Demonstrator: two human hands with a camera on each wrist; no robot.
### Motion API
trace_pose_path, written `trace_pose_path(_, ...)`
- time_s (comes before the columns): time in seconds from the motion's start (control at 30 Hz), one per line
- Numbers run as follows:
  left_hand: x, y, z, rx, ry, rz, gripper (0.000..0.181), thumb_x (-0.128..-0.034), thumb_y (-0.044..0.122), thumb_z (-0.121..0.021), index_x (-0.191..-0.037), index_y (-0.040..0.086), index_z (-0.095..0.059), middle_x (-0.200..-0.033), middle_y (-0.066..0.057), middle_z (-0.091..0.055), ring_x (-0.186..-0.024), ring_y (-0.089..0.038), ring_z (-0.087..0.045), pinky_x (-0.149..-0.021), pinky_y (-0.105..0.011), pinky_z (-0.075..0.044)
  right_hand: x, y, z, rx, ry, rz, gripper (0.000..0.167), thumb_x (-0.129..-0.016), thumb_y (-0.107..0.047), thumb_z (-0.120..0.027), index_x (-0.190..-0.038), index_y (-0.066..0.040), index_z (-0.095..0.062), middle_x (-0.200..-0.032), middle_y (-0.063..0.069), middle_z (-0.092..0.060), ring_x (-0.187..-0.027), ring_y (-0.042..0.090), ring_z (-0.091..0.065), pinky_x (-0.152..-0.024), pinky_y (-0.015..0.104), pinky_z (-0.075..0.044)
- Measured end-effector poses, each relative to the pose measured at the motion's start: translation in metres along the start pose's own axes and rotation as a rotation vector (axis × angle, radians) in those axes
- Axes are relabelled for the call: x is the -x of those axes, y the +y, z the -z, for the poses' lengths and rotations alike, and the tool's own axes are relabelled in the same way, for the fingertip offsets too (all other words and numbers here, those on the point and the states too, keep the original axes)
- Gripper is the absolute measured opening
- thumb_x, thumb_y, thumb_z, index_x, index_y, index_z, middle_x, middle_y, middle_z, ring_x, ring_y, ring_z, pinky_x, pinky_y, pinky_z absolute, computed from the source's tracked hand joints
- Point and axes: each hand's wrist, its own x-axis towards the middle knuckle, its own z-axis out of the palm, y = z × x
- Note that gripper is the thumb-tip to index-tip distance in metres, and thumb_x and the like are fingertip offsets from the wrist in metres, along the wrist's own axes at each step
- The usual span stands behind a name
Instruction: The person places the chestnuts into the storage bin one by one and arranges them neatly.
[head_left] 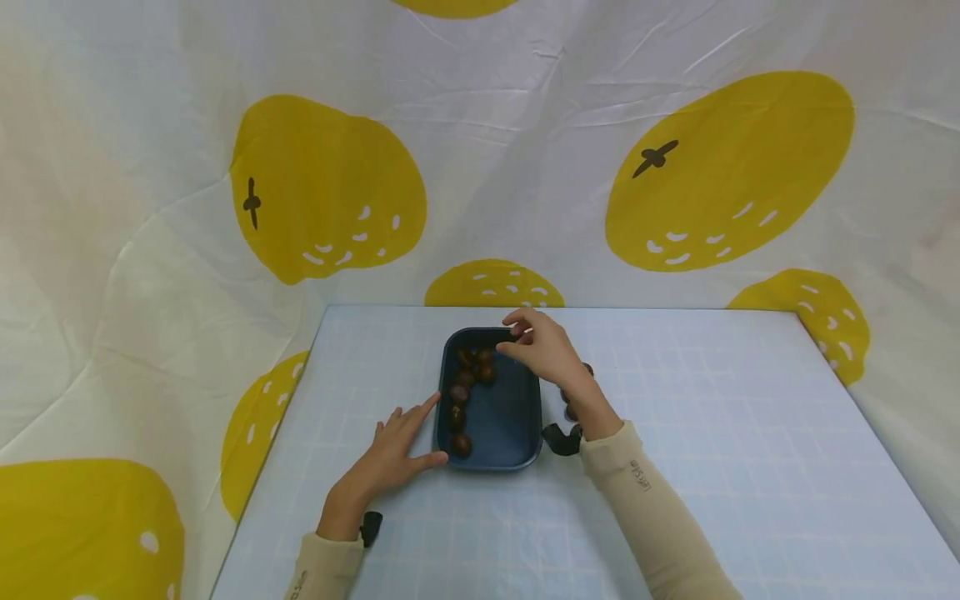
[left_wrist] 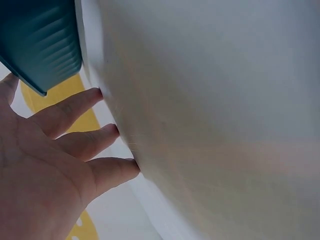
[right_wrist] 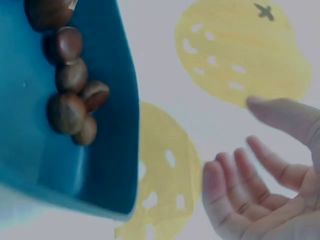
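Note:
A dark blue tray (head_left: 504,429) holds several brown chestnuts (head_left: 459,394) in a line along its left side, bunched at the far end; the right wrist view shows these chestnuts (right_wrist: 69,113) too. My left hand (head_left: 390,458) is at the tray's left side, fingers spread, fingertips on the table in the left wrist view, where the hand (left_wrist: 55,150) lies beside the tray (left_wrist: 42,45). Over the tray's far right corner hangs my right hand (head_left: 542,346), fingers loosely bent; in the right wrist view nothing shows between the fingers of that hand (right_wrist: 265,190).
More chestnuts (head_left: 571,412) lie on the table right of the tray, partly hidden by my right forearm. The white table (head_left: 712,433) has its far edge against a hanging cloth (head_left: 510,183) with yellow fruit prints.

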Motion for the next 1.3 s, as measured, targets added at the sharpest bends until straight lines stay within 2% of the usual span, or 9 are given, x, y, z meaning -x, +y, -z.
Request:
trace_pose_path(0.17, 0.0, -0.001, -0.001, -0.011, 0.005, -0.008, 0.095, -0.0831, 0.064, -0.07, -0.158, 0.05, -0.012, -0.161, -0.012, -0.028, -0.147, -0.05, -0.009, -0.109, -0.074, -0.002, 0.009, 0.013, 0.011, -0.048, 0.041, 0.038, 0.036, -0.091, -0.026, -0.077, -0.123, -0.016, -0.064, -0.115, 0.007, -0.061, -0.099, 0.024, -0.062, -0.08, 0.043, -0.054)
trace_pose_path(0.4, 0.002, -0.002, -0.001, -0.009, 0.012, -0.01, 0.095, -0.0844, 0.058, -0.072, -0.158, 0.049, -0.013, -0.161, -0.013, -0.028, -0.147, -0.05, -0.009, -0.11, -0.074, -0.002, 0.021, 0.039, 0.027, -0.042, 0.088, 0.071, 0.036, -0.091, -0.018, -0.076, -0.124, -0.009, -0.064, -0.115, 0.011, -0.06, -0.1, 0.025, -0.061, -0.087, 0.044, -0.053)
trace_pose_path(0.53, 0.002, -0.002, -0.001, -0.013, 0.017, -0.012, 0.095, -0.0845, 0.057, -0.073, -0.158, 0.048, -0.013, -0.161, -0.013, -0.029, -0.146, -0.05, -0.01, -0.109, -0.074, -0.002, 0.026, 0.055, 0.037, -0.046, 0.092, 0.079, 0.038, -0.091, -0.019, -0.076, -0.125, -0.007, -0.064, -0.114, 0.01, -0.058, -0.102, 0.027, -0.06, -0.087, 0.045, -0.052)
trace_pose_path(0.63, 0.001, -0.003, -0.002, -0.013, 0.016, -0.014, 0.095, -0.0842, 0.059, -0.072, -0.158, 0.049, -0.013, -0.161, -0.013, -0.029, -0.146, -0.05, -0.01, -0.109, -0.074, -0.002, 0.031, 0.068, 0.044, -0.041, 0.095, 0.083, 0.04, -0.092, -0.02, -0.076, -0.127, -0.005, -0.063, -0.117, 0.015, -0.058, -0.105, 0.032, -0.06, -0.087, 0.047, -0.051)
trace_pose_path(0.87, 0.001, -0.003, -0.002, -0.004, 0.013, -0.016, 0.095, -0.0837, 0.061, -0.071, -0.158, 0.049, -0.013, -0.161, -0.011, -0.029, -0.146, -0.051, -0.01, -0.108, -0.075, -0.002, 0.039, 0.099, 0.055, -0.025, 0.123, 0.026, 0.036, -0.093, -0.02, -0.074, -0.126, -0.009, -0.065, -0.118, 0.015, -0.058, -0.107, 0.034, -0.059, -0.09, 0.049, -0.05)
trace_pose_path(1.07, 0.0, -0.003, -0.001, -0.007, 0.009, -0.017, 0.095, -0.0842, 0.06, -0.072, -0.158, 0.049, -0.013, -0.161, -0.011, -0.028, -0.146, -0.051, -0.01, -0.109, -0.075, -0.002, 0.044, 0.135, 0.059, -0.049, 0.108, -0.04, 0.04, -0.095, -0.016, -0.072, -0.132, -0.003, -0.061, -0.128, 0.025, -0.056, -0.11, 0.038, -0.058, -0.095, 0.054, -0.046)
trace_pose_path(1.17, 0.0, -0.003, -0.002, -0.006, 0.01, -0.019, 0.095, -0.0839, 0.061, -0.071, -0.158, 0.049, -0.013, -0.161, -0.011, -0.028, -0.146, -0.051, -0.01, -0.108, -0.075, -0.002, 0.048, 0.134, 0.06, -0.044, 0.093, -0.062, 0.04, -0.096, -0.012, -0.07, -0.132, 0.0, -0.06, -0.13, 0.026, -0.055, -0.112, 0.041, -0.056, -0.096, 0.056, -0.046)
trace_pose_path(1.3, -0.001, -0.004, -0.002, -0.009, 0.012, -0.025, 0.094, -0.0832, 0.065, -0.069, -0.157, 0.05, -0.012, -0.161, -0.011, -0.028, -0.146, -0.051, -0.01, -0.108, -0.075, -0.002, 0.049, 0.142, 0.062, -0.044, 0.075, -0.098, 0.042, -0.095, -0.018, -0.071, -0.132, 0.0, -0.06, -0.131, 0.023, -0.057, -0.114, 0.039, -0.055, -0.093, 0.051, -0.048)
